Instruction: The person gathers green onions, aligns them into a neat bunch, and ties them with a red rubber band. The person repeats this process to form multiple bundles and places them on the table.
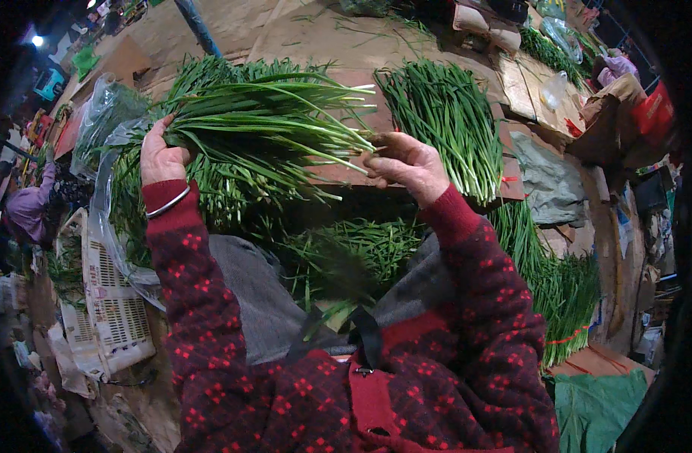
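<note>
A loose bunch of long green leafy stalks, apparently garlic chives (255, 119), lies sideways in front of me. My left hand (166, 150) grips its leafy end, the thumb pointing up. At the pale stem ends on the right, my right hand (405, 164) pinches some stems between thumb and fingers. Beneath the bunch is a heap of more chives (227, 187), partly hidden by it. Just right of my right hand, a neat pile of chives (445, 124) rests on a brown board (513, 181). Loose green leaves (357, 249) lie low between my knees.
A white plastic crate (116, 306) stands at the left beside clear plastic bags (99, 130). Chives with a red tie (566, 317) lie at the lower right, above a green cloth (600, 402). A blue pole (197, 28) rises at the top. People (28, 209) are at the far edges.
</note>
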`<state>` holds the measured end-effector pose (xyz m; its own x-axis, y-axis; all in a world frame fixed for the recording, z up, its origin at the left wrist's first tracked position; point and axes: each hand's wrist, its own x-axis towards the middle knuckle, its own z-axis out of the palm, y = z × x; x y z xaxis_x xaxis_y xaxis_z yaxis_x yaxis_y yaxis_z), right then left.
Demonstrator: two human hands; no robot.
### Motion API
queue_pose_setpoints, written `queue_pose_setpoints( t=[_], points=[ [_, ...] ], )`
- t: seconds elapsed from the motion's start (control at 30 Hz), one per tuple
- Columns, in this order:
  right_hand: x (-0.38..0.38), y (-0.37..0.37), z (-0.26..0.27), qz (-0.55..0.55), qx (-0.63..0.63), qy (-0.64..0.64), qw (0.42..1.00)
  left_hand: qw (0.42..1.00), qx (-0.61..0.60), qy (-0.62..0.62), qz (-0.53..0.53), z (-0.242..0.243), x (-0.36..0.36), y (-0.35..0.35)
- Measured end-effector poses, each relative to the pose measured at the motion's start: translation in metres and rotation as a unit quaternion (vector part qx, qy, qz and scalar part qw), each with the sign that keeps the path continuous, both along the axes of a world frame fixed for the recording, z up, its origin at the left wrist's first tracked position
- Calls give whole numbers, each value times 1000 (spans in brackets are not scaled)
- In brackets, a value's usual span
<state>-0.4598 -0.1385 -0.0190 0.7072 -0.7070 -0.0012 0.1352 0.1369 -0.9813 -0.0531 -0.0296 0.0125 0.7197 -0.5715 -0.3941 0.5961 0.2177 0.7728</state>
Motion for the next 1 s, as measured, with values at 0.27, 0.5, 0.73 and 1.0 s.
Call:
queue_pose_setpoints(
  t=[0.27, 0.5, 0.73, 1.0],
  points=[
    [31, 10, -5, -110, -113, 5, 988, 999, -19, 10, -24, -8, 1, -5],
    [34, 3, -22, -119, -163, 74, 977, 999, -20, -40, -23, -12, 0, -8],
    [6, 2, -18, -129, -327, 152, 924, 999, -12, 17, 25, -3, -2, -9],
    [-17, -1, 19, -134, -127, 149, 971, 996, -78, 41, -1, -3, 19, -1]
  ],
)
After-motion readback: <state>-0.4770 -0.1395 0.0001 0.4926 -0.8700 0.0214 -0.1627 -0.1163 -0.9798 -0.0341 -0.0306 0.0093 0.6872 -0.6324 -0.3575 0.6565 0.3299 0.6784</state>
